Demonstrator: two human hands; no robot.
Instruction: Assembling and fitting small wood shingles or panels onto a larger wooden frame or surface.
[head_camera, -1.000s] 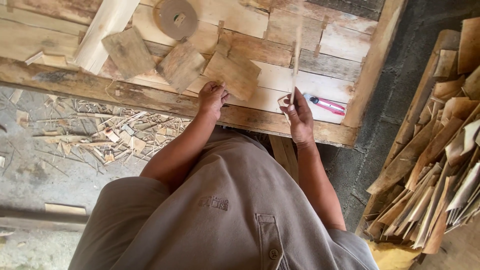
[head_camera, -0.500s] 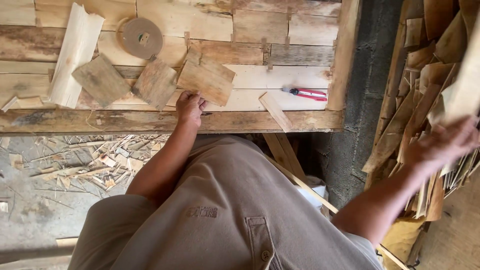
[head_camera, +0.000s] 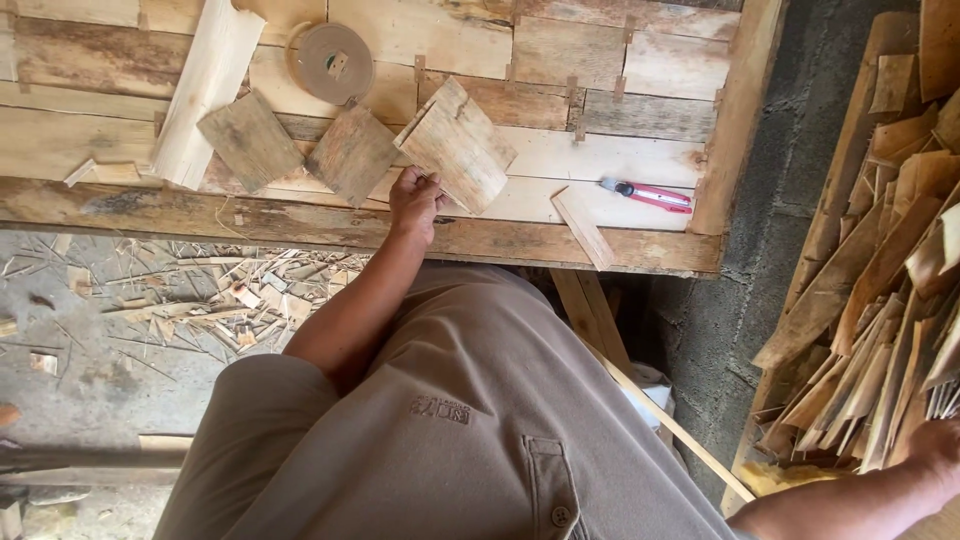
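Observation:
My left hand (head_camera: 415, 200) sits at the front of the plank workbench (head_camera: 250, 222), fingers pinched on the lower left edge of a brown wooden sheet piece (head_camera: 462, 148) that lies tilted on the bench. My right arm stretches out to the lower right. My right hand (head_camera: 938, 447) is at the foot of a leaning pile of thin wooden sheets (head_camera: 880, 300), half cut off by the frame edge; its fingers are hidden. A narrow wooden strip (head_camera: 585, 228) lies loose on the bench near a red utility knife (head_camera: 650, 195).
Two more brown sheet pieces (head_camera: 250, 140) (head_camera: 350, 155), a pale curled sheet (head_camera: 205, 90) and a flat tape roll (head_camera: 335, 62) lie on the bench. Wood shavings and offcuts (head_camera: 220, 300) litter the floor on the left. A slanted thin stick (head_camera: 660, 420) runs below the bench.
My right hand left the bench near the knife, swung out to the right and now sits low at the sheet pile. The strip stays on the bench. My left hand has not moved.

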